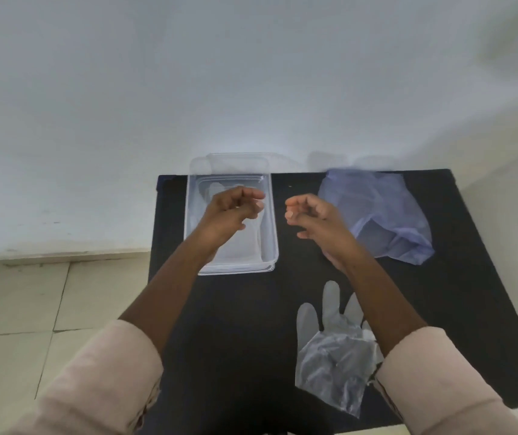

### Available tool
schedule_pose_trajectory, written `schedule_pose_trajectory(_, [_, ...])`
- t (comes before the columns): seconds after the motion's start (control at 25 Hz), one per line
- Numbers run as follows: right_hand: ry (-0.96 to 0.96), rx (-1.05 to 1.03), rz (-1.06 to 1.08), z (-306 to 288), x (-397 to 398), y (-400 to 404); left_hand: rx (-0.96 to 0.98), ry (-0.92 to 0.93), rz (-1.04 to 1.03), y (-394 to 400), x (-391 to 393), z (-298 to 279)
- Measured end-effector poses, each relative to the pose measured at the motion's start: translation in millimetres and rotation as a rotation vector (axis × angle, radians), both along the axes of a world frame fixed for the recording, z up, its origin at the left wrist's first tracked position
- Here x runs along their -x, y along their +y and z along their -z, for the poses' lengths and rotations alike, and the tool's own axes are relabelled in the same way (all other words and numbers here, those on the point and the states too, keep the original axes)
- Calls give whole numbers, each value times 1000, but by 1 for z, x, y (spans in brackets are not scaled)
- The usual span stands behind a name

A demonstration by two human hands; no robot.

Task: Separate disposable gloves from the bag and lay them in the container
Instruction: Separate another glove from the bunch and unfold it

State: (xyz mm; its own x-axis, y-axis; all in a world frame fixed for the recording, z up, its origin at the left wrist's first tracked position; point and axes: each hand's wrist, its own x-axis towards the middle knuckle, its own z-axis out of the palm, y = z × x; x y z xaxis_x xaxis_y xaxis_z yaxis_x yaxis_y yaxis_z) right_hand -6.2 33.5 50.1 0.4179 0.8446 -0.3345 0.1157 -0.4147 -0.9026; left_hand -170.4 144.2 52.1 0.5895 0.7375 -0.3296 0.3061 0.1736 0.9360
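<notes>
A clear plastic container (271,246) stands at the back left of the black table (235,309). A see-through disposable glove (212,188) lies inside it, mostly hidden by my left hand (232,211). That hand hovers over the container with curled fingers and thumb close to forefinger; whether it pinches the glove I cannot tell. My right hand (311,218) hovers just right of the container, fingers loosely curled, with nothing visible in it. The crumpled purple bag (383,211) lies at the back right. More clear gloves (333,340) lie in a flat pile at the front right, under my right forearm.
The table stands against a white wall. Pale floor tiles (31,309) show to its left, beyond the table's left edge. Both forearms, in rolled pink sleeves, reach in from the near edge. Bare black tabletop lies between the container and the glove pile.
</notes>
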Motion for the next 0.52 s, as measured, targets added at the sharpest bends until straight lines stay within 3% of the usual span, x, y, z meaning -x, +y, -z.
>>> schedule_pose_trajectory(0.2, [124, 42, 105, 7, -23, -47, 57, 36, 109, -57, -39, 6])
schedule_pose_trajectory(0.52, [184, 91, 126, 45, -45, -158, 196, 148, 103, -167, -51, 47])
